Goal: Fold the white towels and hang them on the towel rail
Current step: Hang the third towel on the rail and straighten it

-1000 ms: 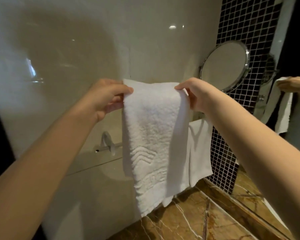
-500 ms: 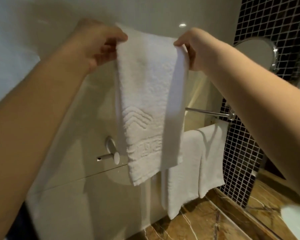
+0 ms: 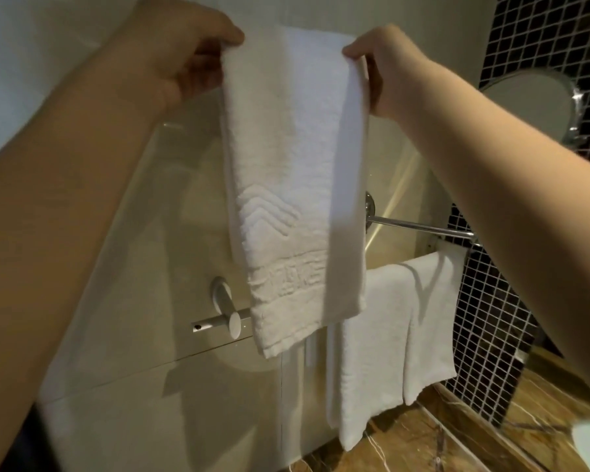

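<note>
A folded white towel (image 3: 293,172) with a raised chevron pattern hangs in the air in front of the beige wall. My left hand (image 3: 181,59) pinches its top left corner and my right hand (image 3: 385,69) pinches its top right corner. The chrome towel rail (image 3: 423,228) runs along the wall behind and below the held towel, its left bracket (image 3: 223,311) showing under the towel's lower edge. Two other white towels (image 3: 392,338) hang on the rail's right part, below my right forearm.
A round chrome mirror (image 3: 528,103) sticks out from the black mosaic wall (image 3: 491,318) on the right. A brown marble counter (image 3: 423,447) lies below the rail. A white rim shows at the bottom right corner.
Both hands have lifted the towel well above the rail; a second ago its top edge was at rail height. The view has shifted left, pushing the mirror toward the right edge.
</note>
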Motion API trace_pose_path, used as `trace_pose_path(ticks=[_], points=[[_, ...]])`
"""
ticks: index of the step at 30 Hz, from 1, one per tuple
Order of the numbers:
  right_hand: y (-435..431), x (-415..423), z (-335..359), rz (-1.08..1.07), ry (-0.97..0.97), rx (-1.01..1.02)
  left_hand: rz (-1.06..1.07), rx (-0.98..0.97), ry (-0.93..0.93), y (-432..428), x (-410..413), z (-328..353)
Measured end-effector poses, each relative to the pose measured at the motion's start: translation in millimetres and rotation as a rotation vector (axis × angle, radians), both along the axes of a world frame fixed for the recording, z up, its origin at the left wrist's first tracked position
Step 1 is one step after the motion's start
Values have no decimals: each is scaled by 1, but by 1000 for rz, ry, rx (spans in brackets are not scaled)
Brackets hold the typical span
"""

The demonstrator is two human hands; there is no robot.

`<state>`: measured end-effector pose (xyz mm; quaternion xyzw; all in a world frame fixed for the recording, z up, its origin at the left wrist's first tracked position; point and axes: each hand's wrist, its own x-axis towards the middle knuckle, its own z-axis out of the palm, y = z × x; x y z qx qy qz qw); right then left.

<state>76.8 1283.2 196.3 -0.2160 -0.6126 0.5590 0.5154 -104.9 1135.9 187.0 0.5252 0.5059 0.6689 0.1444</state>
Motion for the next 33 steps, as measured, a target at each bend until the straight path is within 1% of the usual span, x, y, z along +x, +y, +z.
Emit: trace_pose_path(ticks=[3,7,14,18,23,30,32,33], points=[[7,-6,-12,20,-61,-21,26,0,11,3,2,-9],[14,-10,-32,64,-120,-48,8,-15,-36,3,6,-34],[30,-13,-79,100,-249,-124,42,-115,-72,3,7,-79],[36,-10,-105,128,-289,-161,52,-185,-92,2,11,-106],[41,-7,-138,88,-436,-200,59,-245,-155,-2,15,-136],[41,3,-180,103,-567,-213,102,-345,-194,-6,16,-169],[40,4,-190,89,-596,-215,121,-359,-184,-4,15,-178],[40,3,-195,77,-601,-215,145,-376,-149,-4,14,-183]])
